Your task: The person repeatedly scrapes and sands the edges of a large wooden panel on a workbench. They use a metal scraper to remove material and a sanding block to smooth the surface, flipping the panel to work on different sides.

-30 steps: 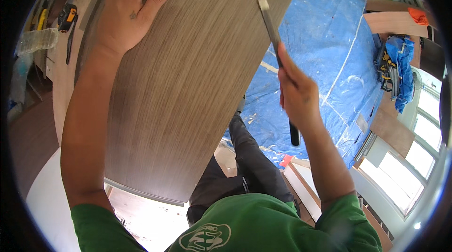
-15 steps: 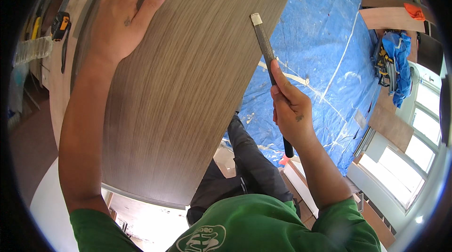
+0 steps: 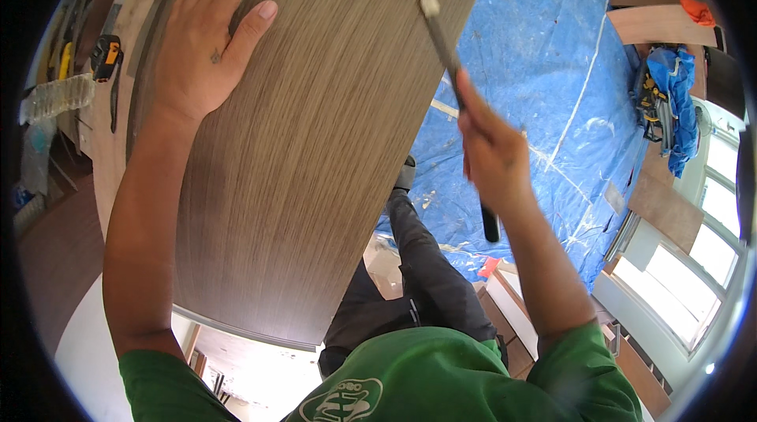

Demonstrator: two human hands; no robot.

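Observation:
My left hand (image 3: 205,51) lies on a large wood-grain panel (image 3: 300,162), fingers slightly spread, near its upper left part. In my right hand (image 3: 497,150) is a long, flat dark bar tool, like a file (image 3: 441,39), with a pale tip and a black lower end. That hand is slightly blurred. The tool's upper end is over the panel's right edge, pointing up and left; whether it touches the panel I cannot tell.
A blue tarp (image 3: 536,75) covers the floor at right. A tape measure (image 3: 106,57) and clear plastic piece (image 3: 59,98) are at left. Boards (image 3: 662,213), a blue cloth bundle with tools (image 3: 670,106) and windows (image 3: 670,292) line the right. My legs (image 3: 430,264) show below the panel.
My right hand and the tool went lower half a second ago and are now back higher. My left hand sits slightly lower than half a second ago, still on the panel.

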